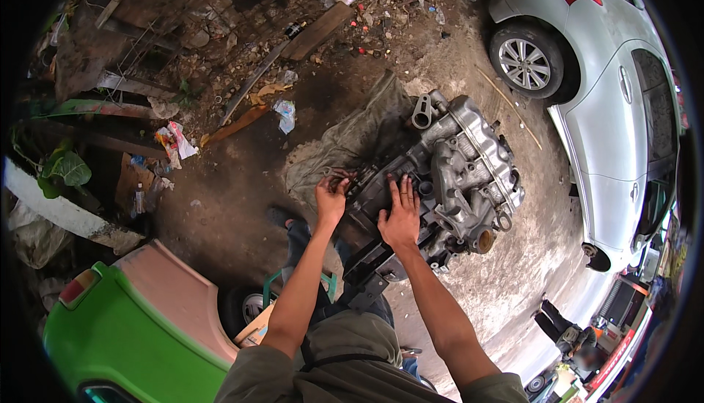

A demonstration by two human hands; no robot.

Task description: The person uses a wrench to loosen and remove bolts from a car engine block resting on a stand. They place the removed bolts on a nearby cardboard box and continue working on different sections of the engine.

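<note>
A large metal car engine [458, 161] stands in front of me, with silver castings on its right and a dark block on its left. My right hand [401, 214] lies on the dark block with its fingers spread, holding nothing. At the block's left edge is my left hand [332, 196], its fingers curled together by the dark metal parts there. Whatever sits between those fingertips is too small to make out. A grey-green cloth [352, 135] is spread on the ground beyond and left of the engine.
A silver car [609, 124] stands at the right, a green and pinkish car body [147, 322] at the lower left. Wooden boards [317, 31] and litter cover the ground at the far left. Another person [576, 341] is at the lower right. A green stool frame [330, 283] shows near my legs.
</note>
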